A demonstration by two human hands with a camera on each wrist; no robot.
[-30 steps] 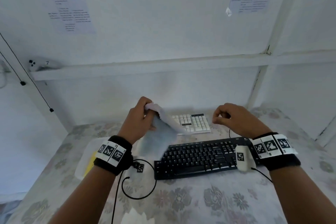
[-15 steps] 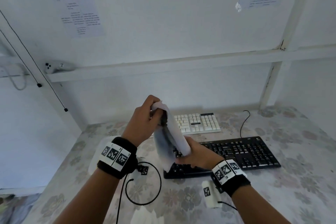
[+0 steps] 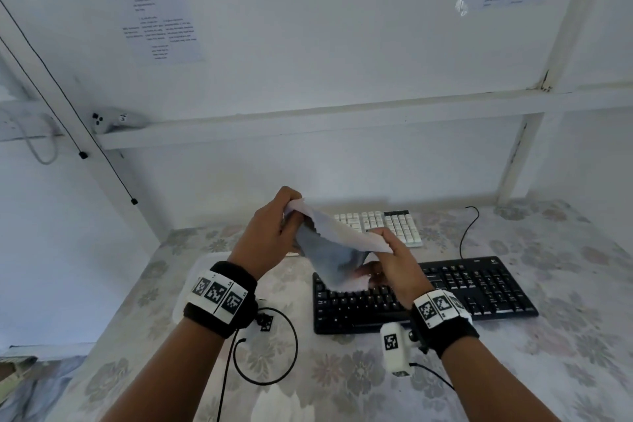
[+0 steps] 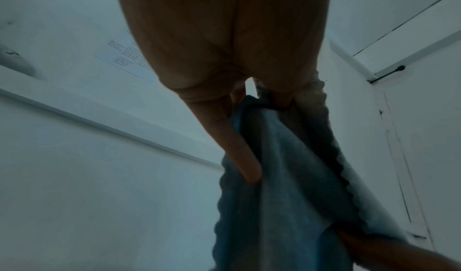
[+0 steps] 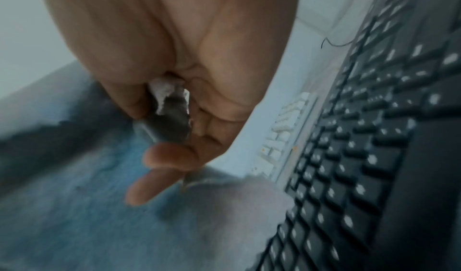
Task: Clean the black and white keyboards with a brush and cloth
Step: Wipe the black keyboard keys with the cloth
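Two keyboards lay on the surface (image 3: 565,370): the black keyboard (image 3: 479,288) nearer the front edge, right of centre, the white keyboard (image 3: 394,224) behind it toward the back edge. The cloth (image 3: 329,250) hung above the black keyboard's left end, held between the left hand (image 3: 270,236) and the right hand (image 3: 394,267). A cable loop (image 3: 267,346) lay left of the black keyboard.

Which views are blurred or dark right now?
Head view: fairly sharp, wide-angle bend in the wall beams; both hands hold the cloth. Left wrist view: dim, the left hand and cloth in shadow. Right wrist view: motion blur smears the cloth and black keyboard.
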